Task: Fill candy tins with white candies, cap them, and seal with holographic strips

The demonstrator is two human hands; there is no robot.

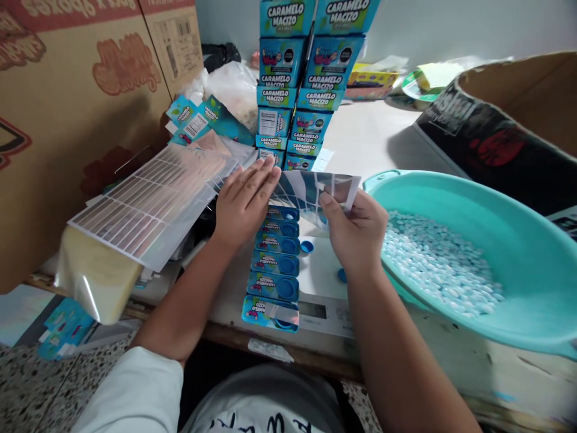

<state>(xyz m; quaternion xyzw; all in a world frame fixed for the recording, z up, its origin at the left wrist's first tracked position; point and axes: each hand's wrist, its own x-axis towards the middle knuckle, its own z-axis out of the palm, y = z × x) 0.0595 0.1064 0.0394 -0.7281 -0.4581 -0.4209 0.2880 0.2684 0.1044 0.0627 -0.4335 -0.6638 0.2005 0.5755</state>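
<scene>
A clear sticker sheet (295, 185) with white grid lines is stretched between my hands. My left hand (247, 195) lies flat over its left end, fingers extended. My right hand (358, 228) pinches its right end between thumb and fingers. Below the sheet, a column of several small blue tins (274, 263) runs toward the table's front edge. The nearest tin has a clear strip across its lid. A small blue cap (307, 246) sits right of the column, and another blue round piece (342, 275) is beside my right wrist. A white scale (329, 313) lies under them.
Stacked blue candy boxes (282, 60) stand behind my hands. A turquoise basin (532, 252) of pale candies is at right, before a black box (487, 120). Gridded sheets (148, 198) and a large cardboard box (81, 108) occupy the left.
</scene>
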